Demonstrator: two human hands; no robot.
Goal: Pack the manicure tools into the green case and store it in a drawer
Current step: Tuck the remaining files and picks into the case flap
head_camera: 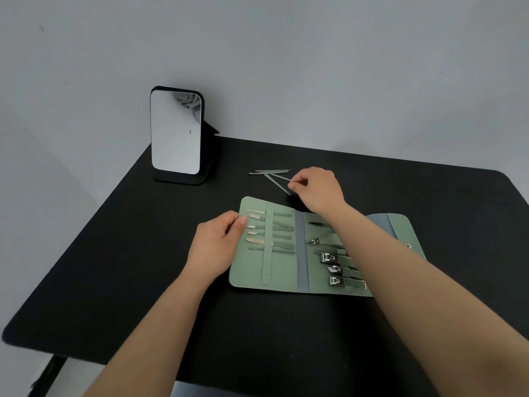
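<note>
While the left hand (217, 242) grips the open green case (283, 270) by its edge, steadying it on the surface (143, 282), the right hand's (316, 188) fingers (296, 183) seemingly pinch a slim tool (283, 177) just behind it.

Right forearm (380, 242) hides green case (282, 277) part (right hand (317, 189) grip unclear).

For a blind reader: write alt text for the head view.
A person's right hand pinches one of the loose thin tools beyond an open green case on a black table, while the left hand grips the case's left edge. Inside, other tools sit strapped; a mirror stands back left.
</note>
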